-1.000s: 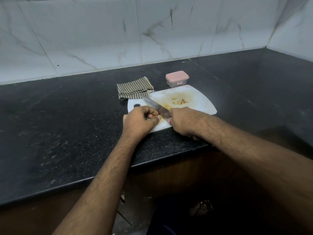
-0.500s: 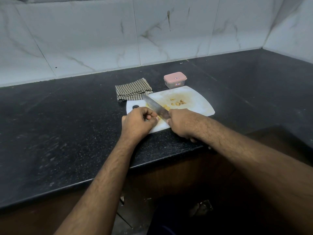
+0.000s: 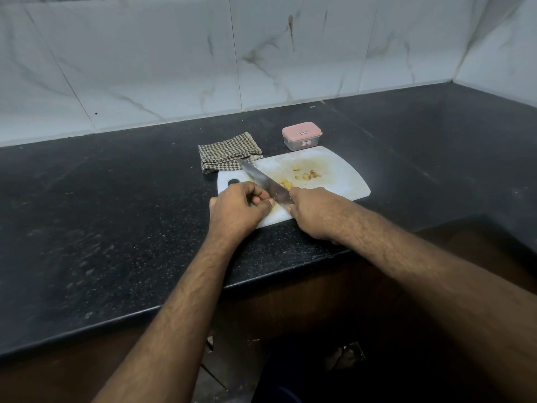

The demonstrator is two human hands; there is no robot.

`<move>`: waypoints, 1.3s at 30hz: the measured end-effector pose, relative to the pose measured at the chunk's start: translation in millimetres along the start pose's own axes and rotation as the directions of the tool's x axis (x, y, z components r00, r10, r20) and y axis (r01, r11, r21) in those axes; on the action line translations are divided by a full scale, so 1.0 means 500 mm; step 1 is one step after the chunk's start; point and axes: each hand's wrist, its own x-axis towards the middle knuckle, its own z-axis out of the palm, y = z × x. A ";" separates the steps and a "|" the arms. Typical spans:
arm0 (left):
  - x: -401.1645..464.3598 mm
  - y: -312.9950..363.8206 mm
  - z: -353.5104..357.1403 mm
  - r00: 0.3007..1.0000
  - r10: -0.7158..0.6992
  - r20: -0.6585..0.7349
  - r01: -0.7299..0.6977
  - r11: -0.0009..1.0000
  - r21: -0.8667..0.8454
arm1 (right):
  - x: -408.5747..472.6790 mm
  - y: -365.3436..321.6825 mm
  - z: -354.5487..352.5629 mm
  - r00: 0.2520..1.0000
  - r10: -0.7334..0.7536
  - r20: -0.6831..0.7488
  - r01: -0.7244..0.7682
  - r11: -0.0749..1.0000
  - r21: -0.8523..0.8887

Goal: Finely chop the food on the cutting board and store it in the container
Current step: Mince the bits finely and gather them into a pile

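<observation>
1. A big black counter with tiny specks runs along a white wall of marble tiles with grey lines in them.
2. A white cutting board lies flat on the counter, near the front edge. It has yellow stains, and a dark hole at its left end.
3. The left hand rests on the near left part of the board. Its fingers are curled tight, with the thumb tip pressed toward them right beside the knife. It seems to be pinching a small bit of food, but the fingers hide it, so I cannot tell for sure.
4. The right hand is curled around the handle of the knife. The handle is hidden inside the fist.
5. A folded cloth with brown and white checks lies on the counter, touching the board's far left corner.
6. The knife has a long shiny blade. It slants from the right hand up and left, and its tip reaches the edge of the cloth.
7. A small clear container with a pink lid stands just behind the board, lid on. It has a little label on the lid and one on its front side. The writing is too small to read.
8. Small yellow pieces of food lie in the middle of the board. A few more lie right beside the blade.
</observation>
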 end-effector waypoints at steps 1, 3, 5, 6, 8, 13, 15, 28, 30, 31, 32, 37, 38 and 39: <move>0.000 0.000 0.000 1.000 0.001 -0.001 -0.001 1.000 -0.001 | 0.001 0.001 0.000 1.000 -0.002 0.003 0.002 1.000 -0.004; 0.001 -0.001 0.001 1.000 0.004 0.001 -0.004 1.000 -0.008 | 0.003 -0.001 -0.001 1.000 -0.007 0.008 0.007 1.000 -0.018; 0.001 -0.002 0.001 1.000 0.010 0.003 -0.010 1.000 -0.007 | 0.006 -0.004 -0.005 1.000 -0.008 0.017 0.008 0.999 -0.046; 0.001 -0.002 0.000 1.000 0.013 0.003 -0.013 1.000 -0.003 | 0.009 -0.007 -0.006 1.000 -0.005 0.024 0.006 0.998 -0.056; 0.000 -0.003 0.000 1.000 0.018 0.001 -0.018 1.000 0.008 | 0.013 -0.011 -0.009 0.999 0.005 0.042 -0.003 0.998 -0.067; -0.001 -0.002 0.000 1.000 0.017 0.014 -0.017 1.000 0.016 | 0.014 -0.010 -0.008 1.000 -0.006 0.012 0.007 0.996 -0.091; -0.002 -0.002 -0.001 1.000 0.023 0.014 -0.023 1.000 0.011 | 0.012 -0.012 -0.009 1.000 -0.002 0.006 0.002 0.995 -0.095; -0.002 -0.006 0.000 0.999 0.009 0.032 -0.008 0.999 -0.038 | -0.008 -0.020 -0.019 0.998 0.056 0.038 -0.056 0.998 -0.015; -0.001 -0.007 0.001 0.999 0.006 0.035 -0.004 0.999 -0.048 | -0.012 -0.015 -0.013 0.998 0.049 0.026 -0.050 0.999 0.015; -0.001 -0.008 0.001 0.999 0.005 0.036 -0.003 0.999 -0.051 | -0.013 -0.012 -0.009 0.999 0.051 0.019 -0.052 0.998 0.038; 0.000 -0.008 0.002 0.999 0.005 0.035 -0.003 0.999 -0.054 | -0.013 -0.009 -0.005 0.998 0.054 0.010 -0.054 0.997 0.061; 0.000 -0.007 0.001 0.999 0.006 0.039 -0.004 0.999 -0.049 | -0.012 -0.001 -0.001 0.999 0.046 0.000 -0.046 0.996 0.074; 0.000 -0.006 0.001 0.999 0.007 0.036 -0.005 0.999 -0.045 | -0.011 -0.001 -0.002 0.999 0.043 0.004 -0.043 0.996 0.072; 0.000 -0.007 0.002 0.999 0.009 0.032 -0.008 0.999 -0.044 | -0.012 -0.002 -0.004 0.999 0.041 0.010 -0.041 0.997 0.071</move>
